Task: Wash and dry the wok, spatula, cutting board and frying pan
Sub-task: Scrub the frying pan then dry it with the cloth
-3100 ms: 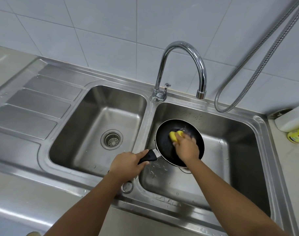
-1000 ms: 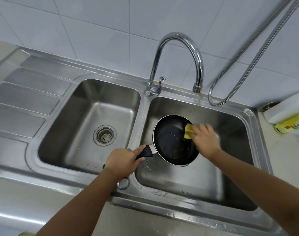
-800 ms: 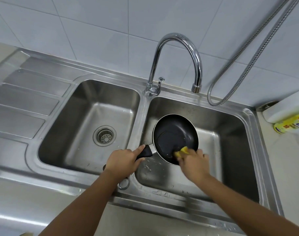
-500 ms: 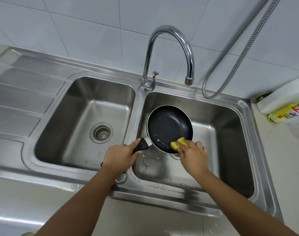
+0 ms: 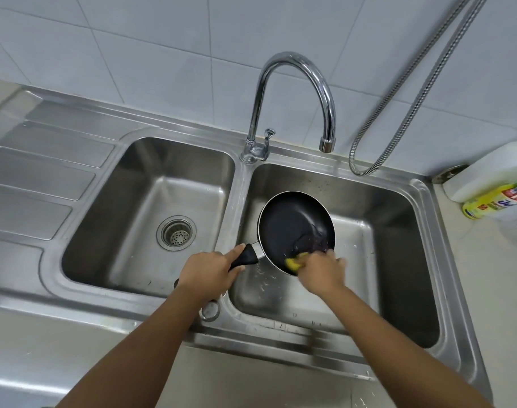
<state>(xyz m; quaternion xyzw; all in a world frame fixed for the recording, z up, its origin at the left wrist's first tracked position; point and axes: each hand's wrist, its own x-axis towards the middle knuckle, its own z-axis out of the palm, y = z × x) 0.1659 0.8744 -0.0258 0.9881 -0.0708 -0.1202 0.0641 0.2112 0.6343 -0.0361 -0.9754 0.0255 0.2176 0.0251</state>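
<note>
A small black frying pan (image 5: 289,225) is held tilted over the right basin (image 5: 398,231) of a steel double sink. My left hand (image 5: 207,272) grips its black handle, thumb along the top. My right hand (image 5: 320,269) holds a yellow sponge (image 5: 294,262) against the pan's near inner rim; the hand is motion-blurred. The pan's inside looks wet near the sponge. The wok, spatula and cutting board are not in view.
A chrome gooseneck faucet (image 5: 295,92) stands behind the divider, spout over the right basin, no water running. The left basin (image 5: 151,213) has a drain strainer (image 5: 177,232). Drainboard at left. A metal hose (image 5: 404,107) hangs at right; detergent bottles (image 5: 496,187) lie on the right counter.
My right hand has scrubbed the sponge from the pan's far side, round its right edge, down to the near rim. My left hand has kept its grip on the handle.
</note>
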